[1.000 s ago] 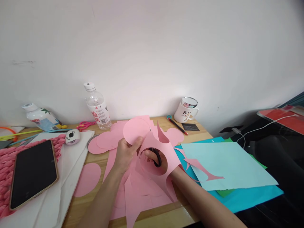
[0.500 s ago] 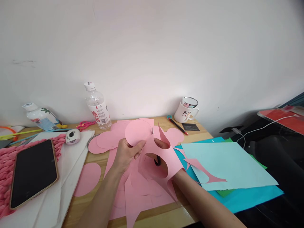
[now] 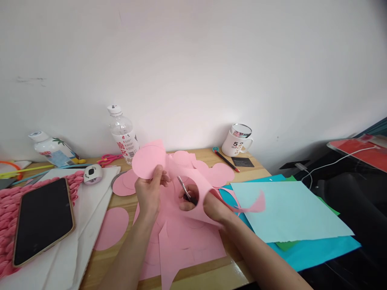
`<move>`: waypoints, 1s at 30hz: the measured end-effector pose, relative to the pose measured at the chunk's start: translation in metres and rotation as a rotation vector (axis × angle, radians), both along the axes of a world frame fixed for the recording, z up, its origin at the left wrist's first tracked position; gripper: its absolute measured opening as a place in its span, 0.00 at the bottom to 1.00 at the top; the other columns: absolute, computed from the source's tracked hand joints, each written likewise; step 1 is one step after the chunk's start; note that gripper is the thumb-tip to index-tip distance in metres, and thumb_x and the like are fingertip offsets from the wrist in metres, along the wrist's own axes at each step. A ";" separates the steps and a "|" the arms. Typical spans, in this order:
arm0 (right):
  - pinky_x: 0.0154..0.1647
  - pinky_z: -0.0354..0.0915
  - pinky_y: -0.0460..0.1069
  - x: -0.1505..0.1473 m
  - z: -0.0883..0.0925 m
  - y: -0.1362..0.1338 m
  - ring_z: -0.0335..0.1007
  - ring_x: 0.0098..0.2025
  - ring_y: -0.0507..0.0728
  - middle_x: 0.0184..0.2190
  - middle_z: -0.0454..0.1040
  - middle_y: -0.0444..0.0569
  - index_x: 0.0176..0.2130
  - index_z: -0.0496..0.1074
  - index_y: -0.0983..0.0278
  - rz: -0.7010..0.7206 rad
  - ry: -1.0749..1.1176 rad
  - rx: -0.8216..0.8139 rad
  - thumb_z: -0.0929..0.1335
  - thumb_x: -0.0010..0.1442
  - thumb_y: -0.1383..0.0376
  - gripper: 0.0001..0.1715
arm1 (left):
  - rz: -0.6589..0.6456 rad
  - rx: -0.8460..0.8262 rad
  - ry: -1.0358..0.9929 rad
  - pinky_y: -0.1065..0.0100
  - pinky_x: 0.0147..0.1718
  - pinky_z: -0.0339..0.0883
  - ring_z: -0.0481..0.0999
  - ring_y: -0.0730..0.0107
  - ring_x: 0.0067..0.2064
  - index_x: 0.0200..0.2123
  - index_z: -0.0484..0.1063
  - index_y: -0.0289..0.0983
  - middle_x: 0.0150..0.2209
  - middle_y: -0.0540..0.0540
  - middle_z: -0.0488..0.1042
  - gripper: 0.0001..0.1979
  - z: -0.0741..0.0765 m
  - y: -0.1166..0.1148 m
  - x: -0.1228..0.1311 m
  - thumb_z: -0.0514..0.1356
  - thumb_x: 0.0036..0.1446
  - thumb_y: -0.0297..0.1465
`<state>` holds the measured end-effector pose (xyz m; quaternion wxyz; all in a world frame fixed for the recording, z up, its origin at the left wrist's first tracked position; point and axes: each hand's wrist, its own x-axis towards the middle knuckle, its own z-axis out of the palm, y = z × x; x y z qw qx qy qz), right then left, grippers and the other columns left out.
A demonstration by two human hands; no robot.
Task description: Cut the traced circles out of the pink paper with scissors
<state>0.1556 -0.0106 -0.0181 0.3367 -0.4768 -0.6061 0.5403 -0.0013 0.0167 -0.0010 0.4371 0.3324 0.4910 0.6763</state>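
My left hand [image 3: 150, 189] pinches a piece of pink paper [image 3: 148, 163] between thumb and fingers; a circle shows on it with a corner of paper behind. My right hand [image 3: 189, 205] is closed round a pair of scissors [image 3: 184, 187] with dark handles and metal blades pointing up and left. A pink sheet with round holes [image 3: 203, 183] hangs about my right hand and wrist, and the scissors show through one hole. Whether this sheet joins the piece in my left hand I cannot tell. Below lie more pink sheets [image 3: 193, 255] with drawn curves.
Pink paper circles [image 3: 111, 227] lie about the wooden table. To the left are a phone [image 3: 44, 221], pink scissors [image 3: 109, 159] and a plastic bottle [image 3: 123, 137]. A mug [image 3: 237, 141] and a pencil [image 3: 226, 159] stand behind; blue sheets [image 3: 296, 209] lie right.
My left hand has moved left and up with the pink paper. The scissors have drawn back down and left, and the holed sheet has swung round my right wrist.
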 end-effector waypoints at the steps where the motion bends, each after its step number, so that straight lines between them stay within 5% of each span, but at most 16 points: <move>1: 0.21 0.56 0.45 0.003 0.002 0.000 0.57 0.20 0.49 0.18 0.64 0.39 0.29 0.70 0.63 0.111 -0.011 -0.055 0.68 0.47 0.67 0.03 | 0.079 -0.026 -0.043 0.71 0.19 0.62 0.71 0.73 0.20 0.23 0.73 0.32 0.20 0.49 0.72 0.12 -0.001 0.002 -0.002 0.67 0.45 0.36; 4: 0.19 0.54 0.42 0.015 0.010 0.002 0.56 0.20 0.47 0.20 0.65 0.38 0.31 0.70 0.64 0.417 -0.043 -0.193 0.71 0.46 0.68 0.08 | 0.243 -0.071 -0.126 0.72 0.16 0.62 0.74 0.70 0.22 0.28 0.73 0.32 0.24 0.48 0.73 0.12 -0.003 0.007 -0.007 0.66 0.44 0.35; 7: 0.23 0.60 0.43 0.026 0.014 0.007 0.63 0.23 0.48 0.23 0.70 0.41 0.33 0.72 0.67 0.879 0.041 -0.275 0.78 0.40 0.65 0.20 | 0.293 -0.063 -0.162 0.72 0.15 0.63 0.75 0.69 0.23 0.30 0.74 0.32 0.24 0.50 0.72 0.11 -0.002 0.008 -0.008 0.66 0.44 0.34; 9: 0.26 0.64 0.44 0.030 0.009 0.009 0.63 0.23 0.48 0.23 0.70 0.43 0.35 0.72 0.69 1.143 0.268 -0.285 0.81 0.37 0.64 0.26 | 0.256 -0.062 -0.153 0.70 0.17 0.66 0.75 0.69 0.22 0.28 0.74 0.32 0.22 0.50 0.71 0.12 -0.002 0.007 -0.007 0.66 0.45 0.36; 11: 0.26 0.67 0.45 0.030 -0.001 0.011 0.61 0.18 0.46 0.18 0.68 0.40 0.32 0.71 0.69 1.253 0.713 -0.266 0.82 0.31 0.60 0.30 | 0.186 -0.052 -0.104 0.67 0.23 0.71 0.77 0.67 0.25 0.28 0.75 0.32 0.23 0.48 0.74 0.13 -0.002 0.005 -0.004 0.66 0.47 0.38; 14: 0.33 0.72 0.51 0.026 -0.014 0.009 0.60 0.18 0.46 0.17 0.64 0.36 0.34 0.68 0.66 1.023 1.072 -0.273 0.77 0.44 0.51 0.28 | 0.115 0.017 -0.010 0.64 0.33 0.74 0.79 0.62 0.34 0.33 0.78 0.33 0.32 0.43 0.80 0.16 -0.005 0.002 -0.001 0.65 0.49 0.41; 17: 0.38 0.72 0.58 0.017 -0.016 0.002 0.58 0.21 0.46 0.22 0.62 0.38 0.41 0.66 0.67 0.851 0.997 -0.411 0.72 0.51 0.46 0.31 | 0.138 0.020 0.135 0.63 0.36 0.73 0.79 0.59 0.38 0.34 0.78 0.33 0.33 0.42 0.81 0.18 -0.009 0.001 -0.001 0.64 0.50 0.43; 22: 0.47 0.65 0.68 -0.001 -0.012 -0.010 0.63 0.29 0.53 0.27 0.64 0.44 0.46 0.64 0.69 0.865 0.904 -0.597 0.70 0.46 0.38 0.43 | 0.246 -0.016 0.320 0.63 0.38 0.71 0.79 0.58 0.39 0.34 0.79 0.33 0.32 0.42 0.81 0.19 -0.009 -0.002 -0.003 0.63 0.51 0.44; 30: 0.48 0.64 0.65 -0.015 -0.003 -0.013 0.64 0.35 0.56 0.30 0.65 0.47 0.43 0.68 0.66 0.570 0.946 -0.533 0.73 0.46 0.42 0.36 | 0.170 0.009 0.329 0.69 0.32 0.70 0.78 0.62 0.34 0.30 0.79 0.31 0.28 0.43 0.80 0.16 0.000 -0.010 0.005 0.63 0.51 0.40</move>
